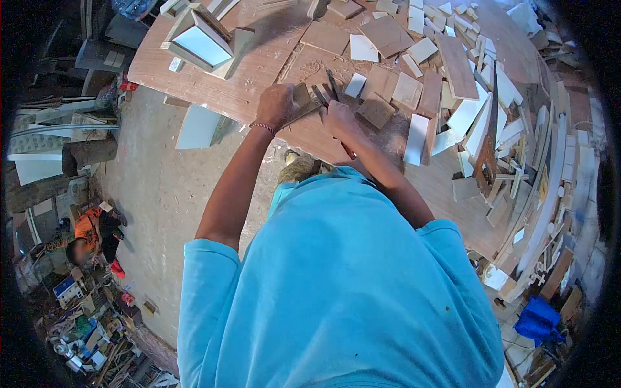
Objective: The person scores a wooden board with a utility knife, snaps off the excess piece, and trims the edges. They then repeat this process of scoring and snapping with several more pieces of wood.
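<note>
At the near edge of the wooden table, my left hand (277, 105), with a braided band at its wrist, is closed on a small wooden board (303, 103). Just to the right, my right hand (339, 120) is wrapped round a dark tool (331, 85), whose exact kind I cannot make out. The tool's dark parts reach up beside the board's right end. Wood shavings (315, 66) lie on the table beyond both hands. A small white-faced block (355, 85) is to the right of the tool.
An angled wooden frame (202, 40) stands on the table (259, 64) at the back left. Many wood offcuts (388, 32) cover its right side, with a handsaw (488, 142) among them. A person in orange (89, 226) is low at the far left, near piled clutter.
</note>
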A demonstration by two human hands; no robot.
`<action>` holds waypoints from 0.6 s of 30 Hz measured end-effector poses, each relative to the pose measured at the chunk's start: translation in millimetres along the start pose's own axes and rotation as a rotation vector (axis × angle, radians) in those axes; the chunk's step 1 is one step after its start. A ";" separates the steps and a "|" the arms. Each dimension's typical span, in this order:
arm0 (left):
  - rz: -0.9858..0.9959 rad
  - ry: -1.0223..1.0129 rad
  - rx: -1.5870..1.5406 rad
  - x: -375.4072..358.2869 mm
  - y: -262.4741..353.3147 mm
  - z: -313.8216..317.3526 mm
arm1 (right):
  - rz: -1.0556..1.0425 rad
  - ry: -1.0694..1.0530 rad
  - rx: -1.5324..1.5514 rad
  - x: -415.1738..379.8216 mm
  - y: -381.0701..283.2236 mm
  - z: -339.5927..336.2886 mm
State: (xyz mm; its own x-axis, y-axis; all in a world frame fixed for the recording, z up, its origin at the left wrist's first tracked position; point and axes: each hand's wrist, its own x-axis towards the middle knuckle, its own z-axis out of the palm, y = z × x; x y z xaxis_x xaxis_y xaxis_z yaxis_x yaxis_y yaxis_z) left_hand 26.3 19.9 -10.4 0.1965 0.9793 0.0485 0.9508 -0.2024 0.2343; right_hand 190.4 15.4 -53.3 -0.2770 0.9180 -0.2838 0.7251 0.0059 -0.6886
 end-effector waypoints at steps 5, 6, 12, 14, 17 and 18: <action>0.009 0.037 -0.062 2.3 -3.3 3.1 | -0.022 0.115 -0.057 -9.2 -6.3 3.4; 0.017 0.046 -0.073 2.1 -4.1 3.5 | -0.005 0.110 -0.065 -11.0 -11.0 1.4; 0.013 0.067 -0.058 1.7 -2.2 2.9 | -0.005 0.092 -0.165 -7.5 -6.0 16.4; 0.001 0.044 -0.037 2.1 -0.8 2.1 | -0.009 0.071 -0.226 -1.6 5.2 26.2; -0.022 0.003 0.001 4.3 1.8 -1.5 | -0.051 0.057 -0.314 -5.3 -4.7 19.2; -0.033 -0.020 0.017 2.6 3.1 -1.3 | -0.088 0.061 -0.341 -8.9 -11.4 14.3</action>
State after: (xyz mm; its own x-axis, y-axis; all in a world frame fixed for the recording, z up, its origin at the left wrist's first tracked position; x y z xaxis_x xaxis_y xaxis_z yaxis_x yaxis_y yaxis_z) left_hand 29.4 21.8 -8.3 0.1691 0.9854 0.0215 0.9609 -0.1697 0.2189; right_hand 175.6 1.6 -52.5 -0.3169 0.9301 -0.1859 0.8720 0.2085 -0.4429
